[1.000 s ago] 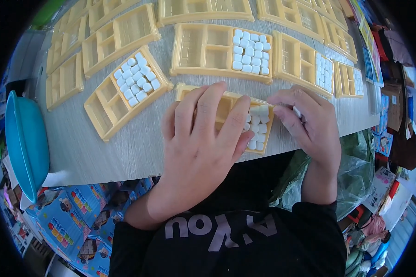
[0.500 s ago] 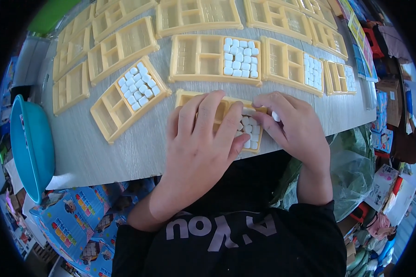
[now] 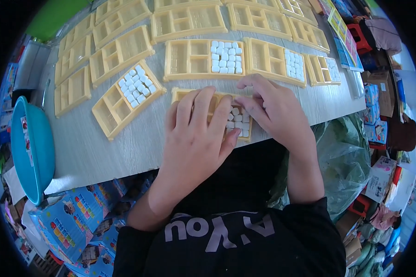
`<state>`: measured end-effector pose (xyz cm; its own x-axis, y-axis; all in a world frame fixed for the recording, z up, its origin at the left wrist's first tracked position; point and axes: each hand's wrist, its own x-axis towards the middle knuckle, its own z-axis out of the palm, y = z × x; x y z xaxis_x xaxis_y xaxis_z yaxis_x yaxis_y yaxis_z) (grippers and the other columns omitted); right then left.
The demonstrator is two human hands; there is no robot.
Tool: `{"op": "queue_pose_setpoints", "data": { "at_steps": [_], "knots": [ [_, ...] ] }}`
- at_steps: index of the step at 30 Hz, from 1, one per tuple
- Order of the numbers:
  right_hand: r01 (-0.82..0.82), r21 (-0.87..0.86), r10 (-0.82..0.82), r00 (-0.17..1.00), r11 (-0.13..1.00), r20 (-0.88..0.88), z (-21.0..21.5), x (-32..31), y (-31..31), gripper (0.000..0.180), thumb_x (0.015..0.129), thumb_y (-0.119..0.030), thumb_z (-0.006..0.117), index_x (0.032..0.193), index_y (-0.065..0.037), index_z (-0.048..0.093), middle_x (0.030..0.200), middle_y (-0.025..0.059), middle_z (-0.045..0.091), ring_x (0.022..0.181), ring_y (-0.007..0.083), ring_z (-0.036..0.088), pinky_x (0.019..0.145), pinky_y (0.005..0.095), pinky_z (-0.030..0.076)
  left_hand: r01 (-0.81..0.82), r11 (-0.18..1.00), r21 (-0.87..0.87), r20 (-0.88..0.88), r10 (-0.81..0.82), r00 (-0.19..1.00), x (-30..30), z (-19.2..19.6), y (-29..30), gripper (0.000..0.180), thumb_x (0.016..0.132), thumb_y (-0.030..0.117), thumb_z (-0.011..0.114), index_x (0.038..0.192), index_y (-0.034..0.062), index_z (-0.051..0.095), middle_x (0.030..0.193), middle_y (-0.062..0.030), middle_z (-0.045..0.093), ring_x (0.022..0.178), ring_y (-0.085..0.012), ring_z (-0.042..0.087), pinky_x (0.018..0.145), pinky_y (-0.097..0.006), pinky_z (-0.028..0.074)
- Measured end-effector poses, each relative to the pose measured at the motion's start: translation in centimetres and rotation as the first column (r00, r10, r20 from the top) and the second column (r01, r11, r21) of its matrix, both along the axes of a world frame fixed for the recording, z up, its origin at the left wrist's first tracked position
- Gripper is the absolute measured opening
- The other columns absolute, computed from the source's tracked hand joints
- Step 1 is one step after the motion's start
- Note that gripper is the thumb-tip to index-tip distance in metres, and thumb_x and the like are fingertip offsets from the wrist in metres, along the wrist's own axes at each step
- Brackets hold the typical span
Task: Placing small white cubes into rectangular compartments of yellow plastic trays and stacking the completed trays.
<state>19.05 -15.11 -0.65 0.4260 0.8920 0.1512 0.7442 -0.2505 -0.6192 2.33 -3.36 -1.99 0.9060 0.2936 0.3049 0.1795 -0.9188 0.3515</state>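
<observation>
A yellow compartment tray (image 3: 182, 93) lies at the table's near edge, partly under both hands. My left hand (image 3: 196, 141) rests flat on its left and middle parts, fingers spread. My right hand (image 3: 273, 111) sits over the tray's right end, fingertips bent down onto the small white tiles (image 3: 239, 121) packed in the right compartment. Whether a tile is pinched in the fingers is hidden.
Several more yellow trays cover the grey table (image 3: 134, 143); three hold white tiles (image 3: 136, 85) (image 3: 225, 56) (image 3: 295, 64). A blue bowl (image 3: 30, 145) hangs off the left edge. Printed blue boxes (image 3: 69, 221) lie below left, a green plastic bag (image 3: 346, 161) and cartons at right.
My right hand has slid left over the tray's tile compartment, covering more of the tiles. The left hand stays pressed on the tray.
</observation>
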Motion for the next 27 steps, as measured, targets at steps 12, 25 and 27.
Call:
{"op": "queue_pose_setpoints", "data": {
  "at_steps": [12, 25, 27],
  "knots": [
    [0.025, -0.053, -0.027, 0.999, 0.998, -0.025, 0.5, -0.5, -2.5, 0.029, 0.084, -0.017, 0.080, 0.108, -0.007, 0.067, 0.072, 0.0077, 0.053, 0.059, 0.0188, 0.049, 0.056, 0.0323, 0.041, 0.057, 0.998, 0.019, 0.050, -0.058, 0.997, -0.2, -0.1, 0.0, 0.039, 0.087, 0.026, 0.072, 0.121, 0.0096, 0.064, 0.135, -0.0130, 0.054, 0.123, -0.0353, 0.048, 0.104, -0.048, 0.037],
    [0.204, 0.027, -0.200, 0.974, 0.979, -0.107, -0.5, -0.6, -1.5, 0.023, 0.088, -0.021, 0.078, 0.100, -0.006, 0.065, 0.061, 0.0083, 0.051, 0.053, 0.0202, 0.048, 0.054, 0.0338, 0.041, 0.011, 0.999, -0.042, 0.128, -0.005, 0.992, -0.2, -0.8, 0.1, 0.041, 0.087, 0.022, 0.072, 0.122, 0.0062, 0.058, 0.133, -0.0139, 0.055, 0.120, -0.0368, 0.050, 0.104, -0.049, 0.039],
    [0.186, 0.007, -0.186, 0.983, 0.983, 0.007, -0.5, -0.7, -1.3, 0.025, 0.090, -0.023, 0.077, 0.100, -0.006, 0.063, 0.061, 0.0095, 0.053, 0.053, 0.0233, 0.051, 0.054, 0.0358, 0.041, 0.007, 1.000, -0.019, 0.117, -0.005, 0.993, -0.2, -0.7, 0.1, 0.040, 0.087, 0.021, 0.072, 0.121, 0.0061, 0.059, 0.133, -0.0138, 0.055, 0.120, -0.0367, 0.050, 0.104, -0.049, 0.039]
  ]
}}
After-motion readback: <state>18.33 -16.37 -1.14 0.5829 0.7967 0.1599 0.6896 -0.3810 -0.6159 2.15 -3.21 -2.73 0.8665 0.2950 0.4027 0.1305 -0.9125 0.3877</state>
